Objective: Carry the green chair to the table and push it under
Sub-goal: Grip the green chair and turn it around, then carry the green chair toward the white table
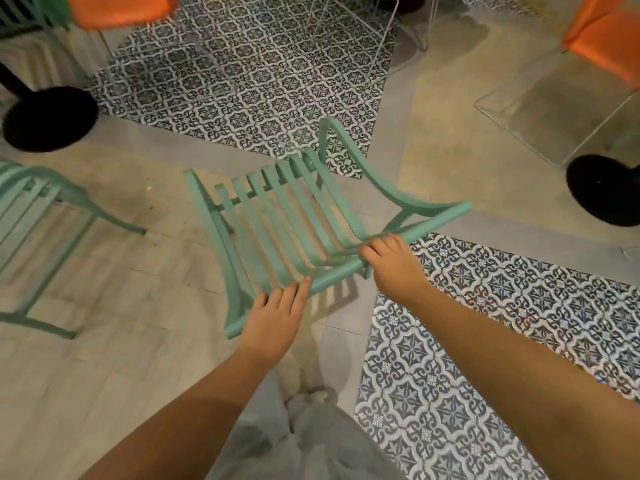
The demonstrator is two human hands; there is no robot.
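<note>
The green chair (277,216), slatted and with armrests, stands in the middle of the head view, its top back rail nearest me. My left hand (277,315) rests on the left part of that rail with the fingers over it. My right hand (389,261) grips the rail further right, fingers curled around it. A glass tabletop (540,109) on a black round base (604,190) is at the upper right. Whether the chair's feet touch the floor I cannot tell.
A second green chair (41,230) stands at the left. Orange chairs are at the top left (121,8) and top right (609,39). Another black round base (50,119) sits at the far left. White wire chair legs (346,32) stand on patterned tiles ahead.
</note>
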